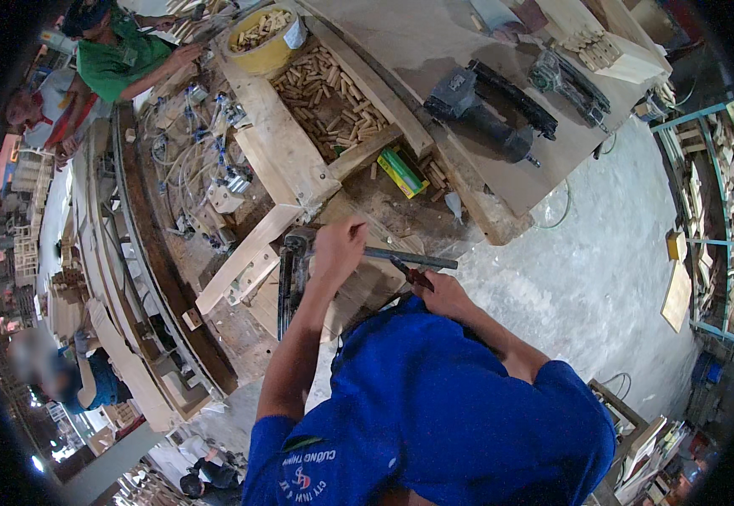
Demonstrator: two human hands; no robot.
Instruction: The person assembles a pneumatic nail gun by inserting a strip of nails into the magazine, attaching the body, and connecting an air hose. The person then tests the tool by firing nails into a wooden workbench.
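My left hand [339, 251] is closed beside a black tool body [296, 244], above the low wooden surface in front of me. Whatever its curled fingers may hold is hidden. A straight grey metal bar [422, 258] runs out to the right from behind that hand. My right hand [444, 297] grips a small hand tool with a dark red handle [417, 278] and a dark tip, near the bar's right end. Its exact kind is too small to make out. Pale cut boards [249, 257] lie to the left of the black tool.
Ahead, a wooden bin holds many short dowels [333, 101], with a yellow bucket [261, 42] at its corner and a green-yellow box [402, 173]. Two nail guns [485, 110] lie on the right-hand table. Clear hoses [185, 152] tangle at left. A co-worker in green [122, 55] stands far left.
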